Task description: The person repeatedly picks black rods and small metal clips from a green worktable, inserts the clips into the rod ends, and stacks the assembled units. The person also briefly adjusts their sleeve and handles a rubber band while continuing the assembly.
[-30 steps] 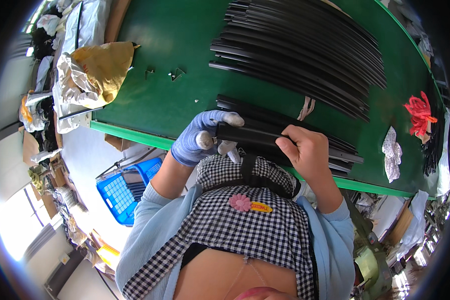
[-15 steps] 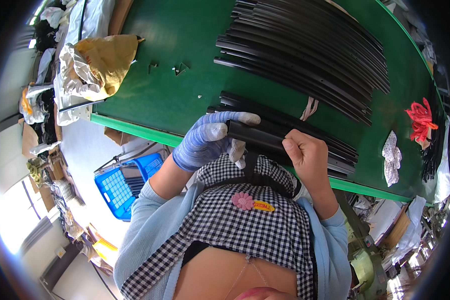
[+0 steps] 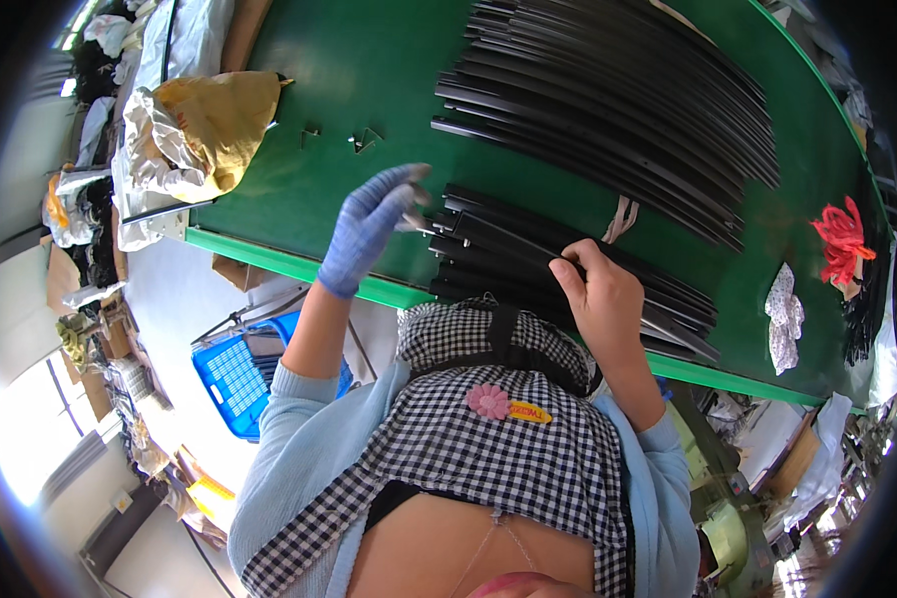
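My right hand (image 3: 605,297), bare, is closed with thumb and fingers on a long black bar (image 3: 513,239) in the nearer group. My left hand (image 3: 361,239) wears a blue-and-white knit glove with pale fingertips. It is raised just left of the bars' ends, its fingers apart and slightly blurred; I see nothing held in it. Small shiny metal bits (image 3: 465,242) show at the left ends of some bars. Beneath and beside the held bar lie several similar black bars (image 3: 468,279), close to my apron.
A large row of black bars (image 3: 608,110) covers the far part of the green table (image 3: 319,189). A yellow-and-white sack (image 3: 219,130) and bent metal pieces (image 3: 365,141) are at left. Red strips (image 3: 840,239) and a patterned cloth (image 3: 783,317) lie right. A blue crate (image 3: 231,384) stands below.
My left hand has let go of the black bar's left end and moved up and left. The bar now lies lower among the others, with my right hand still on it.
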Tool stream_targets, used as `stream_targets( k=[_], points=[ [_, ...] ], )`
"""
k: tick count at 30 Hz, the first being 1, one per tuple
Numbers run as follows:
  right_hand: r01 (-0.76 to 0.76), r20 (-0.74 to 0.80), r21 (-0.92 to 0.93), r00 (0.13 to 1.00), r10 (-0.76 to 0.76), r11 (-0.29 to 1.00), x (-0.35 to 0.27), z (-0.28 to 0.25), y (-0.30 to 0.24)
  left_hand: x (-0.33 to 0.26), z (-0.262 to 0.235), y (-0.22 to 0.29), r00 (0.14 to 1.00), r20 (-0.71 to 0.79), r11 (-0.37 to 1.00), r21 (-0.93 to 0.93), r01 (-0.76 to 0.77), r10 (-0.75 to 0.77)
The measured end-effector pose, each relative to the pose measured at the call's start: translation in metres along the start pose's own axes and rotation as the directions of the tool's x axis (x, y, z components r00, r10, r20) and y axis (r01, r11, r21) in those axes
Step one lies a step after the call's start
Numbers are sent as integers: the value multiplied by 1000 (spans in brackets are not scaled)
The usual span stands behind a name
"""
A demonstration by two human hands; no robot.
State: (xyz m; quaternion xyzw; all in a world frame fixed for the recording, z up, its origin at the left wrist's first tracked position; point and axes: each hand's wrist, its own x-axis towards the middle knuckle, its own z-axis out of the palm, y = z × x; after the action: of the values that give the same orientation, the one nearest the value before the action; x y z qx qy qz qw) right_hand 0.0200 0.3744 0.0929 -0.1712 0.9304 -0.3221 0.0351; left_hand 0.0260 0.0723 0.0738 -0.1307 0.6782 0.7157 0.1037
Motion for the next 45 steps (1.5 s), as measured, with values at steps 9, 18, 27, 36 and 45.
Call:
stream_targets(
  k=[9,18,27,36,45],
  points=[
    [102,-36,-123,994,-107,987,-13,85,26,68,-59,-62,866,-344,270,928,255,364],
    [102,-121,85,988,-91,991,6,81,23,79,-61,-69,829,-395,276,912,303,397],
    [-518,498,844,853,157,140,39,90,-6,1,56,-26,950,41,930,195,-312,310],
    [-70,-31,609,993,112,790,46,58,0,1,77,-12,963,160,895,-362,261,-216],
    [168,50,453,976,-213,875,64,57,6,5,65,-35,979,33,922,-331,202,-202]
  ],
)
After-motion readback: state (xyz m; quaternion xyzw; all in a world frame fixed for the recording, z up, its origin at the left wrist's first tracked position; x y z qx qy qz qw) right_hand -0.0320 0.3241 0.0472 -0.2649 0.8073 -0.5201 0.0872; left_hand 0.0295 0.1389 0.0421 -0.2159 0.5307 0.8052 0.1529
